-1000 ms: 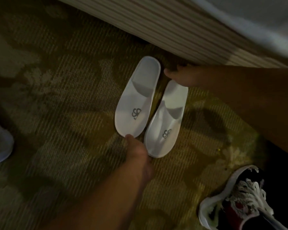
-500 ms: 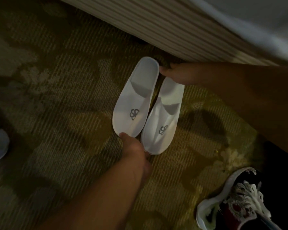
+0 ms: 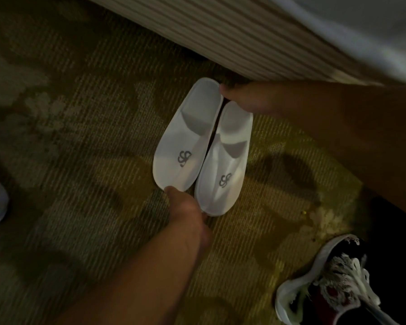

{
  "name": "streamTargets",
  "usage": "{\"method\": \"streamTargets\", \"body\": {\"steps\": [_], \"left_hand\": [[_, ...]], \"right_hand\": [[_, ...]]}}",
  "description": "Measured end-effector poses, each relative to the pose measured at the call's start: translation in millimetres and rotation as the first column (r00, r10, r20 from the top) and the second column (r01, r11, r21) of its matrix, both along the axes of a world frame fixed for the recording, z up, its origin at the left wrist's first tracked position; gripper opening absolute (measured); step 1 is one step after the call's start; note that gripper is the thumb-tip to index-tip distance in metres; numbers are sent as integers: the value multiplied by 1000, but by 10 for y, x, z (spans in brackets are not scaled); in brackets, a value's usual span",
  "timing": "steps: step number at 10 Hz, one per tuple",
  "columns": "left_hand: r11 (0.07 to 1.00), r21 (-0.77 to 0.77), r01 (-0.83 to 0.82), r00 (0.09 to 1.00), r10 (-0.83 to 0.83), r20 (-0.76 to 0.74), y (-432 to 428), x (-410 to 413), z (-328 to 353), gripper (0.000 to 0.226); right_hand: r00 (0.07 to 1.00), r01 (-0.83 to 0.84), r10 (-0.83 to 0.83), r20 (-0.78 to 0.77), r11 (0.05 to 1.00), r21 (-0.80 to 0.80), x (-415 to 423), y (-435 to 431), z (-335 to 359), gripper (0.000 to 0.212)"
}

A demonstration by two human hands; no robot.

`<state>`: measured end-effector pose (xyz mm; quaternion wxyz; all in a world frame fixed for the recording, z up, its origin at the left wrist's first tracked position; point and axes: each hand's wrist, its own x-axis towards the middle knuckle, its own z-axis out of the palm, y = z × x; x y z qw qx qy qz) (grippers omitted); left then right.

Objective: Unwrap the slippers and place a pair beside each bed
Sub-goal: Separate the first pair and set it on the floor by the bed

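Two white slippers, left slipper [image 3: 185, 137] and right slipper [image 3: 225, 160], lie touching side by side on patterned carpet [image 3: 80, 148], heels just beside the striped bed base [image 3: 232, 36]. Left hand [image 3: 188, 212] fingertips touch the toe of the left slipper; right hand [image 3: 244, 99] touches both heels. Actual grip on either: cannot tell. Sneaker [image 3: 333, 282] on the carpet, well away from the bed base

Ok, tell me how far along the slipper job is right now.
Done: both white slippers lie unwrapped, side by side on the carpet next to the bed's striped base. In hand: the left hand touches the toe ends and the right hand the heel ends, squaring the pair. Left: letting go. No other bed or pair is in view, so that part cannot be judged.
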<state>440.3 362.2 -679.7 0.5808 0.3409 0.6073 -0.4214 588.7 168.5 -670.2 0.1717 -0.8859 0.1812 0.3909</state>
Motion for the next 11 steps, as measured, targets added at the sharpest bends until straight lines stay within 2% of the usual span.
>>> {"method": "streamTargets", "body": {"steps": [2,3,4,5,7,10,11], "left_hand": [[1000,6,-10,1000,10,13,-23,-20,-10,89],[1000,-15,-21,1000,21,-4,-19,-33,3,94],[998,-40,-49,999,48,-18,-17,-64,-8,98],[995,-55,-79,996,78,-34,-20,-75,-5,103],[995,-49,-85,996,83,-31,-22,-19,-26,104],[995,-55,-79,996,78,-32,-5,8,-4,102],[997,-29,-74,997,74,-28,-2,15,-6,101]], "right_hand": [[1000,17,-17,24,1000,-16,-13,19,47,73],[996,-85,85,-7,996,6,-21,-18,114,60],[996,-85,85,2,996,5,-25,-35,108,60],[993,-84,84,79,996,0,-42,15,29,62],[994,-112,112,-7,994,16,-20,-75,35,60],[994,-65,67,85,998,-20,-26,-39,-86,61],[993,-114,114,34,993,8,-11,-63,-46,61]]}}
